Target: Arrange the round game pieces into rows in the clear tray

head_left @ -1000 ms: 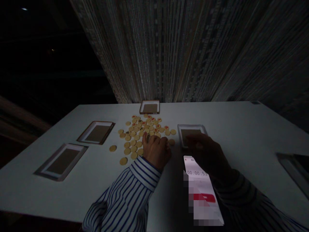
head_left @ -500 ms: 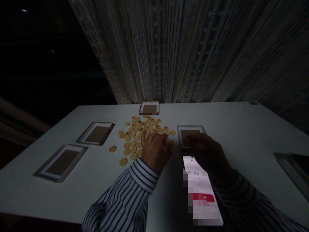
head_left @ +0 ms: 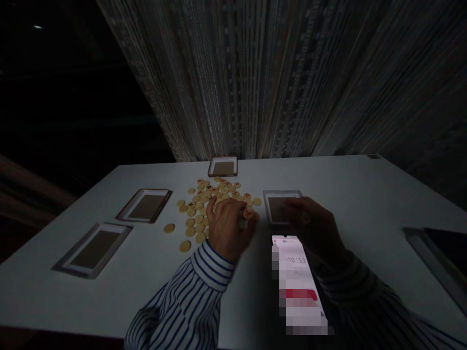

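A lit phone (head_left: 297, 273) is closest, lying on the white table (head_left: 365, 194), clock ending in 00:53, part of the screen pixelated out. 2 striped sleeves (head_left: 175, 301) come in from the bottom.

The right hand (head_left: 318, 228) is just past the phone's upper right side, super dark. I can make out bent fingers, but can't tell if they're pinching anything or touching the right tray (head_left: 279, 206) beyond them.

The left hand (head_left: 226, 227) is easier to read: thumb and fingers pinching 1 disc (head_left: 248, 213), red character showing, face tipped kinda towards the camera.

Off to the left there's the near tray (head_left: 97, 247), and the back left tray (head_left: 145, 207) behind it. Between those and the left hand are 2 strays (head_left: 169, 228), a bit apart from the pile (head_left: 203, 199). That's lots of pale discs just beyond the hand, a few with red or black characters. Past them sits the far tray (head_left: 223, 168), then a stringy curtain (head_left: 248, 82).
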`<state>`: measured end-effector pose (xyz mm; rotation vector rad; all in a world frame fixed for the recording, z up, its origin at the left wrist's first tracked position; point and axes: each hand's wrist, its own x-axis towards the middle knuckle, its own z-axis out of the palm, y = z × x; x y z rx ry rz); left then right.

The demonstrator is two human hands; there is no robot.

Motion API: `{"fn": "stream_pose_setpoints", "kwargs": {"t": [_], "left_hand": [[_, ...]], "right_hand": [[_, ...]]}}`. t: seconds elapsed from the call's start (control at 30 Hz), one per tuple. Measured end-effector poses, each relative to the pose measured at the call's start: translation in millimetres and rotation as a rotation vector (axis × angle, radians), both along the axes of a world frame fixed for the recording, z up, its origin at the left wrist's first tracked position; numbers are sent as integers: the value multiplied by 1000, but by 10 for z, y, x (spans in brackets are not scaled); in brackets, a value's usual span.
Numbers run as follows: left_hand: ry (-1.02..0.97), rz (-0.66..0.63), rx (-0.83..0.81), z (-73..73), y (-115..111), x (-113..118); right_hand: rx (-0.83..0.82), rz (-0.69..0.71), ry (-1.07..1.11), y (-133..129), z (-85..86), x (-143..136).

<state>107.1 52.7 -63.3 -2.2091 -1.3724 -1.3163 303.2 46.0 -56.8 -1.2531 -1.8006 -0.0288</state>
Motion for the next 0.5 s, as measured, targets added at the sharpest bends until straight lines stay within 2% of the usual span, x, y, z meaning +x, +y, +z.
{"fn": "stream_pose_setpoints", "kwargs": {"t": [0.27, 0.5], "left_hand": [[10, -20, 35, 38, 18, 5], [43, -31, -51, 217, -32, 153]], "right_hand": [[59, -55, 78, 35, 24, 28], [52, -102, 164, 36, 65, 103]]}}
